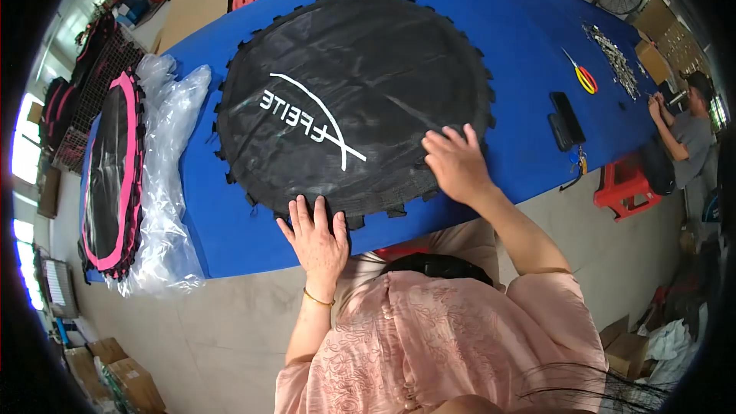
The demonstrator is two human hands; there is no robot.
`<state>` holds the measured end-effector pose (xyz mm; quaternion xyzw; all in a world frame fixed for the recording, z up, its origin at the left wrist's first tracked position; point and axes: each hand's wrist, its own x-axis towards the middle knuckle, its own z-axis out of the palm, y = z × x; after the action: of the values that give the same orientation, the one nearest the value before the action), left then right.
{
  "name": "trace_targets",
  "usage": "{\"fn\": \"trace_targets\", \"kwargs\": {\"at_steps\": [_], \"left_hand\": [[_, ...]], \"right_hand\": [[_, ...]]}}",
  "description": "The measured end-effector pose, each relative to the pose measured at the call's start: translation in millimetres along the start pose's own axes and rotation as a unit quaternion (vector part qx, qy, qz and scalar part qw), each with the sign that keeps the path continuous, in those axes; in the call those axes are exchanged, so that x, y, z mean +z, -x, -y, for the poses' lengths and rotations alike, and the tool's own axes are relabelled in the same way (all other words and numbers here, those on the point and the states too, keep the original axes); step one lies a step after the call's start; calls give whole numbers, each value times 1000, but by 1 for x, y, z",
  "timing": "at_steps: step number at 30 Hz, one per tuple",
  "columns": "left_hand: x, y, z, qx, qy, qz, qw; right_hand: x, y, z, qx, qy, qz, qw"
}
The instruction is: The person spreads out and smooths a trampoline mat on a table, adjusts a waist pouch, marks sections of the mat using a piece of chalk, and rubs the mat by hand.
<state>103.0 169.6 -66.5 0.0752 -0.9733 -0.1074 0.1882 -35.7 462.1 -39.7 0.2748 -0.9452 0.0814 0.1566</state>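
Observation:
A round black trampoline mat [383, 69] lies flat on the blue table, with small tabs all round its rim and white lettering that reads mirrored. Flat on its near left edge rests my left hand [316, 238], fingers stretched out and a bangle on the wrist. My right hand [457, 165] lies on the mat's near right part, fingers spread. Neither hand grips anything.
The blue table [529, 38] carries a pink-edged black mat [115, 176] and clear plastic bags [165, 184] on the left. Scissors [581, 73], black cases [566, 119] and small metal pieces [613, 57] lie right. A person [686, 130] sits beyond, near a red stool [625, 188].

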Motion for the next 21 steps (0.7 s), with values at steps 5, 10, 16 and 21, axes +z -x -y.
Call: {"fn": "trace_targets", "kwargs": {"at_steps": [5,10,16,21], "left_hand": [[1,-1,0,5,-7,-2,1000],[1,-1,1,1,-4,-4,1000],[-1,-1,-2,2,11,-33,999],[-3,-3,-3,10,6,-30,999]], "right_hand": [[18,-24,9,-40,-22,32,998],[5,-44,86,-128,-96,116,980],[5,-3,49,-126,-163,26,978],[-12,22,-20,-32,-107,-8,994]]}}
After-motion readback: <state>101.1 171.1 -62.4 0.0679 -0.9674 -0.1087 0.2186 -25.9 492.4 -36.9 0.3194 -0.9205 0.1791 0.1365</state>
